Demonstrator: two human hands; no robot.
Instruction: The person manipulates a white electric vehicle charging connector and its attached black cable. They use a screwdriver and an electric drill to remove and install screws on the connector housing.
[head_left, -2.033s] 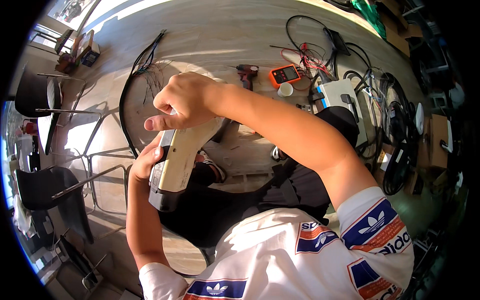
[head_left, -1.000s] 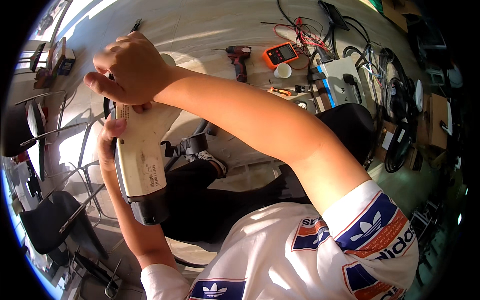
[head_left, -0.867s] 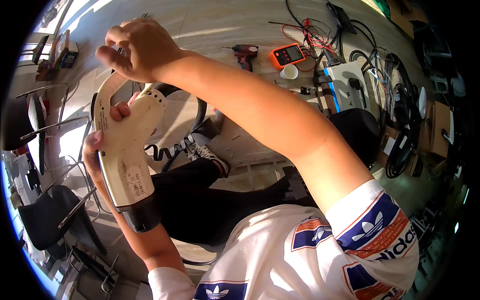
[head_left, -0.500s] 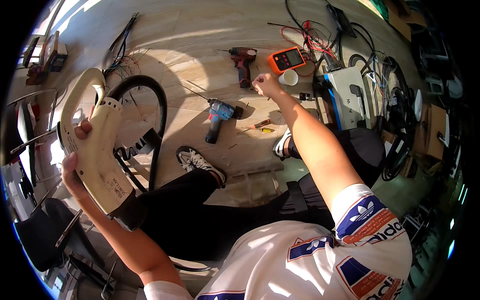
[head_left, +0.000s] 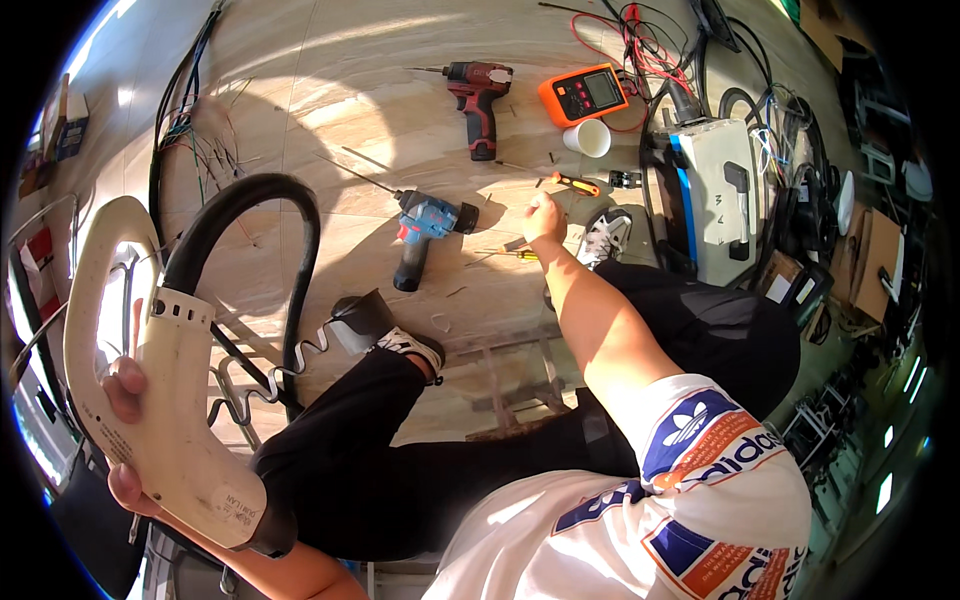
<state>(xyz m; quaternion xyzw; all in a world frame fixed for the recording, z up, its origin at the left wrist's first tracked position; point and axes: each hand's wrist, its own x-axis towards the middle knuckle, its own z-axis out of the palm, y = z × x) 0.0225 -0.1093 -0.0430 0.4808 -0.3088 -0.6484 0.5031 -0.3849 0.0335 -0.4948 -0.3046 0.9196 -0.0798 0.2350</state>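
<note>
My left hand [head_left: 128,390] grips a cream charging gun [head_left: 185,430] by its body, fingers through the handle opening. Its dark nozzle end points down and right. A thick black cable [head_left: 300,200] loops from its upper end, and a black cap [head_left: 362,320] hangs on a coiled cord beside it. Over the floor, my right hand [head_left: 543,218] is closed; whatever its fingers hold, if anything, is hidden. Just beyond it lies an orange-and-yellow screwdriver [head_left: 576,184], and a yellow-handled screwdriver [head_left: 520,254] lies at its near left. A blue cordless drill [head_left: 425,228] rests further left.
A red cordless drill [head_left: 480,105], an orange multimeter [head_left: 585,94] and a white paper cup [head_left: 588,138] are at the far side. A grey case [head_left: 715,200] stands right among tangled cables. Loose wires [head_left: 185,125] lie far left. My shoe [head_left: 607,235] is close to my right hand.
My right hand has moved nearer to me, away from the red drill and cup. The charging gun in my left hand has moved left and lower, and its cap has swung right.
</note>
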